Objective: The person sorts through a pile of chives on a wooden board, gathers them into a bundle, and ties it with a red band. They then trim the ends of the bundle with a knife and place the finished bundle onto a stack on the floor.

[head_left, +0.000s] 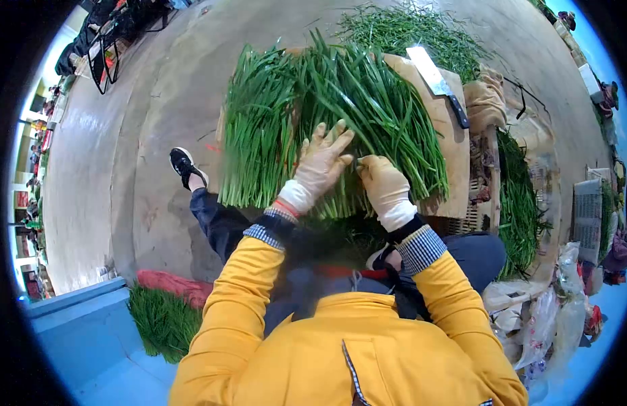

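Long green garlic chives (259, 128) lie in thick bunches across a wooden board (455, 169), their pale cut ends toward me. My left hand (320, 166), in a whitish glove, rests on the middle of the chives with its fingers spread. Just to its right, my right hand (384, 184), gloved too, has thumb and forefinger pinched at the chives. A thin chive stalk appears to run into that pinch, though the fingers partly cover it. A kitchen knife (432, 74) with a black handle lies at the board's upper right, apart from both hands.
Loose greens (411, 34) are heaped on the floor beyond the board. To the right stands a crate (486, 183) with a cloth (486, 98) on it, beside more greens (520, 203). Plastic bags (540, 325) lie at lower right. A chive pile (163, 321) and red cloth (174, 285) sit lower left.
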The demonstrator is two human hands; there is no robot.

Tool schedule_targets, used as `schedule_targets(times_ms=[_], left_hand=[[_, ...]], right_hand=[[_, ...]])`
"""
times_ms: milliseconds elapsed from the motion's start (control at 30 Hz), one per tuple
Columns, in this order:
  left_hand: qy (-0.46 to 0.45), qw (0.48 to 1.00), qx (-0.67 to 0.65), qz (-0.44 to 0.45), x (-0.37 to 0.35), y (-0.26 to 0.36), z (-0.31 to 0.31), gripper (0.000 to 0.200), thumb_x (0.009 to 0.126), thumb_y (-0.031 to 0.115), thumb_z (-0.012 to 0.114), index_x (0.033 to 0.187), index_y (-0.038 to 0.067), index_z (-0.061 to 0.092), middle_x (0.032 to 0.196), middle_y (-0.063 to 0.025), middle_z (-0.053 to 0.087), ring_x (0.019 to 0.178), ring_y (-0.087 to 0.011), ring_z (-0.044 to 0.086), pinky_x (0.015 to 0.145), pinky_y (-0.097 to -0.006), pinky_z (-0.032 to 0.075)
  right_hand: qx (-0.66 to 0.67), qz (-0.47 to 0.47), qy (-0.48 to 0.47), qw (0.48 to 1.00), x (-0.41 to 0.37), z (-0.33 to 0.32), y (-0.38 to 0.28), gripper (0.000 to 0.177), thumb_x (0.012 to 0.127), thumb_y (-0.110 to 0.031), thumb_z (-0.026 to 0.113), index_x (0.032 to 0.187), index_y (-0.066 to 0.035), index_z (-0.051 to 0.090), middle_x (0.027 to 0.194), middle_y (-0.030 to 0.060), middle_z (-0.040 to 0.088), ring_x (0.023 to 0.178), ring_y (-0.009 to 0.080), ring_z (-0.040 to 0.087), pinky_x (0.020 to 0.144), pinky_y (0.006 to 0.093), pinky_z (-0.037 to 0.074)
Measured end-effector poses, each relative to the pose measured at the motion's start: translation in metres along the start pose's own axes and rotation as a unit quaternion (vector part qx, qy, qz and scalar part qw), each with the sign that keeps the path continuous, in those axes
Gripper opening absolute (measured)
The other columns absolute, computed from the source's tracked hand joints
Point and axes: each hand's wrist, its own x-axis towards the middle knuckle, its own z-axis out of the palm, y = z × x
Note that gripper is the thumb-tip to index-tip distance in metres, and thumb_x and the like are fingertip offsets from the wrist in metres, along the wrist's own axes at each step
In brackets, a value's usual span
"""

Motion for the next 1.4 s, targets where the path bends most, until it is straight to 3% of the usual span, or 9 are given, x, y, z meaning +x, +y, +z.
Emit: schedule_targets(times_ms=[200,300,333,500,733,800,867,1033,1400], left_hand=[[-0.096,0.984,0.111,-0.098,0.015,0.036,-0.016,0.060,0.085,0.044,0.055,0.138,0.023,0.037,0.149,-0.0071,0.026,0.138,-0.0371,0.016,0.105,-0.0643,0.011],[-0.060,0.990,0.094,-0.081,0.013,0.028,-0.013,0.056,0.082,0.043,0.059,0.132,0.021,0.045,0.146,-0.0067,0.032,0.138,-0.0347,0.018,0.105,-0.0642,0.011],[-0.034,0.994,0.080,-0.073,0.013,0.026,-0.012,0.052,0.082,0.042,0.060,0.128,0.021,0.049,0.145,-0.0068,0.035,0.137,-0.0329,0.021,0.105,-0.0646,0.011],[0.333,0.937,-0.016,0.108,0.021,0.025,-0.037,0.029,0.072,-0.003,0.060,0.099,0.007,0.063,0.110,-0.0127,0.063,0.101,-0.0271,0.059,0.086,-0.0348,0.046],[-0.018,0.987,0.157,-0.021,0.024,0.071,-0.013,0.091,0.073,0.043,0.067,0.146,0.021,0.018,0.151,-0.0106,0.019,0.137,-0.0350,0.020,0.109,-0.0552,0.015],[-0.034,0.984,0.159,-0.069,0.005,0.059,-0.015,0.089,0.074,0.042,0.065,0.147,0.022,0.017,0.151,-0.0073,0.021,0.138,-0.0315,0.020,0.109,-0.0546,0.012],[-0.042,0.984,0.164,-0.063,-0.017,0.048,-0.012,0.089,0.076,0.041,0.063,0.148,0.023,0.014,0.151,-0.0061,0.023,0.138,-0.0303,0.021,0.109,-0.0556,0.009],[0.210,0.975,-0.015,0.069,-0.003,0.053,-0.058,0.055,0.082,-0.001,0.050,0.134,0.015,0.045,0.124,-0.0047,0.059,0.107,-0.0199,0.060,0.094,-0.0361,0.041],[-0.141,0.956,0.175,0.186,0.098,0.036,0.000,0.061,0.092,0.035,0.046,0.145,0.030,0.017,0.152,-0.0038,0.019,0.137,-0.0312,0.024,0.107,-0.0573,0.022]], right_hand=[[0.108,-0.330,-0.153,0.925,-0.051,-0.042,-0.035,0.004,0.082,-0.013,0.056,0.082,-0.011,0.060,0.075,0.0047,0.058,0.069,0.0225,0.063,0.057,0.0315,0.052],[0.021,-0.376,-0.303,0.875,-0.019,-0.127,-0.072,0.038,0.079,-0.011,0.056,0.117,-0.012,0.056,0.092,0.0048,0.065,0.076,0.0209,0.065,0.064,0.0322,0.055],[0.023,-0.454,-0.136,0.880,0.002,-0.131,-0.049,0.047,0.077,-0.008,0.056,0.124,-0.009,0.052,0.108,0.0096,0.063,0.087,0.0224,0.064,0.069,0.0332,0.055],[0.038,0.070,0.033,0.996,0.045,-0.114,0.078,0.033,0.084,-0.016,0.061,0.115,-0.007,0.054,0.109,0.0133,0.058,0.092,0.0215,0.059,0.077,0.0336,0.050],[0.009,0.043,0.024,0.999,-0.001,-0.056,0.069,0.016,0.081,-0.016,0.061,0.095,-0.007,0.062,0.083,0.0142,0.063,0.079,0.0325,0.060,0.070,0.0395,0.049],[0.049,0.022,0.097,0.994,-0.004,-0.055,0.081,0.012,0.083,-0.012,0.060,0.093,-0.007,0.064,0.078,0.0091,0.065,0.066,0.0235,0.061,0.059,0.0320,0.048],[0.356,0.327,0.021,0.875,0.000,-0.074,0.072,0.016,0.085,-0.009,0.060,0.099,-0.006,0.065,0.075,0.0005,0.063,0.057,0.0092,0.054,0.050,0.0220,0.042],[0.504,0.353,0.082,0.784,-0.009,-0.087,0.056,0.020,0.090,-0.013,0.058,0.107,-0.005,0.066,0.073,-0.0051,0.058,0.054,0.0009,0.045,0.045,0.0144,0.033],[0.562,0.306,0.070,0.765,-0.042,-0.167,0.040,0.023,0.091,-0.014,0.055,0.109,-0.001,0.063,0.099,0.0055,0.066,0.067,0.0060,0.053,0.056,0.0181,0.042]])
